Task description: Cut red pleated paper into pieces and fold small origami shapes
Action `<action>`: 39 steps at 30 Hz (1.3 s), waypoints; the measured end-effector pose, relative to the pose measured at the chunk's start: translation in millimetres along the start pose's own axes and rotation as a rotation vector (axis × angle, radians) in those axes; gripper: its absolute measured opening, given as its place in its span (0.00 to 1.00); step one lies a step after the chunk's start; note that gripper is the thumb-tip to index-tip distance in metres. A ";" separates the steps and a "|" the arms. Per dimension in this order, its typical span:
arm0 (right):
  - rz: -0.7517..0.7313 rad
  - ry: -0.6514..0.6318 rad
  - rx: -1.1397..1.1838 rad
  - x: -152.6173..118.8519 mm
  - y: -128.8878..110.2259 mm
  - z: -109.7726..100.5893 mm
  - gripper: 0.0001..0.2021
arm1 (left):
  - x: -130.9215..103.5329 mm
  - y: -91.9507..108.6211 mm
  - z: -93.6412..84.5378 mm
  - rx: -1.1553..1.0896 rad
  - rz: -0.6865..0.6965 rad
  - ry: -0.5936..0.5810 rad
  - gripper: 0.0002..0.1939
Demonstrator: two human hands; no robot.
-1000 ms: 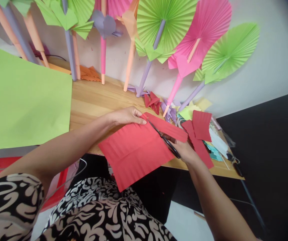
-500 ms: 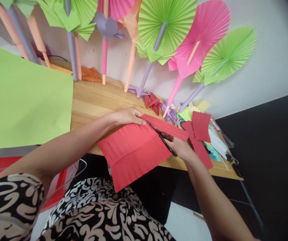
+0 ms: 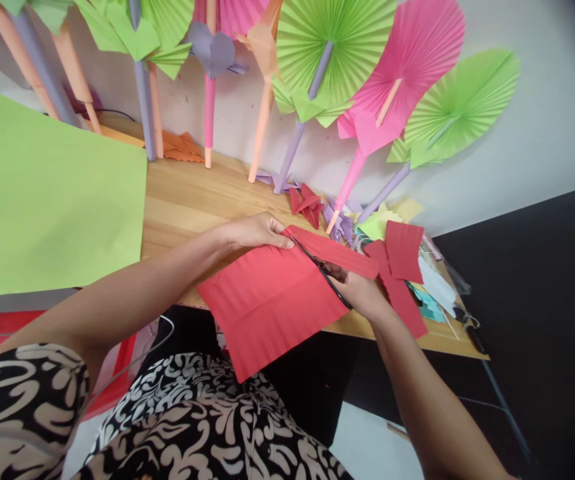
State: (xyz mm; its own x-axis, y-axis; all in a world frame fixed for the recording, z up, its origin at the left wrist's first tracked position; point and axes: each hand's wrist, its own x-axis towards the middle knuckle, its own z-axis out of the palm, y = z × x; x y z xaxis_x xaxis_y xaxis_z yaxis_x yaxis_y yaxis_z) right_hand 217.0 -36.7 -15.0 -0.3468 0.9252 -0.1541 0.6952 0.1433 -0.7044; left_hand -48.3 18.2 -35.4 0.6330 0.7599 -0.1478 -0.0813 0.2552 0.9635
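Observation:
My left hand [image 3: 266, 232] pinches the top edge of a creased sheet of red paper [image 3: 272, 300], which hangs past the table's front edge. A pair of black-handled scissors [image 3: 333, 283] is in my right hand [image 3: 355, 288], with fingers closed around the handles. The blades lie along a cut in the paper, their tips close to my left thumb. Beyond the blades, a partly severed red strip [image 3: 337, 252] runs to the right above my right hand. The scissors' finger loops are partly hidden by my hand.
Cut red pieces [image 3: 403, 252] lie right of my hand, among coloured scraps [image 3: 430, 303]. Folded red paper [image 3: 307, 205] rests by the wall. Paper fans on rolled sticks [image 3: 335, 53] lean there. A large green sheet [image 3: 52, 207] covers the table's [image 3: 182, 193] left side.
The scissor blades look closed further along the cut, and the handles sit nearer together. The red sheet's lower corner has shifted slightly right. My left hand keeps its pinch.

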 end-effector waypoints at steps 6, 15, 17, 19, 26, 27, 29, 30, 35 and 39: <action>0.003 0.065 -0.120 1.1 -12.7 1.0 0.12 | 4.5 -5.6 -0.2 -0.013 0.051 -0.052 0.05; -0.095 0.020 0.000 11.4 5.7 0.3 0.10 | 3.9 -2.7 0.8 0.004 0.015 -0.027 0.04; -0.097 0.000 0.009 11.2 3.0 -0.1 0.10 | 3.7 -2.4 1.0 0.005 0.007 -0.037 0.04; -0.089 -0.018 0.015 10.4 0.0 -0.4 0.10 | 3.6 -2.7 1.4 0.002 0.004 -0.041 0.04; -0.068 -0.028 0.052 12.1 1.2 4.5 0.11 | 5.9 -7.5 -0.1 0.025 0.031 -0.006 0.08; -0.075 -0.018 0.064 13.4 2.3 5.8 0.10 | 6.7 -8.2 -0.9 0.034 0.040 -0.009 0.08; -0.088 -0.004 0.084 16.5 4.5 7.9 0.10 | 8.0 -9.4 -2.5 0.046 0.052 -0.021 0.09; -0.088 -0.008 0.087 18.1 5.5 8.5 0.10 | 8.4 -9.8 -3.3 0.050 0.051 -0.024 0.09; -0.074 -0.057 0.115 23.0 6.1 10.0 0.13 | 6.6 -10.2 -6.7 0.070 0.022 0.001 0.10; -0.141 -0.047 0.196 25.6 0.1 11.3 0.14 | 3.0 -8.2 -9.9 0.106 0.000 0.028 0.11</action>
State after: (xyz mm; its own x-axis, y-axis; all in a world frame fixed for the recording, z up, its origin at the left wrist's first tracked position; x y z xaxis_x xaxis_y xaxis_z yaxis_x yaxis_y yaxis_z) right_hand 201.1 -17.0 -26.8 -0.4639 0.8828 -0.0738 0.5040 0.1945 -0.8415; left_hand -53.4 24.3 -46.0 0.6111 0.7768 -0.1521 0.0015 0.1910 0.9816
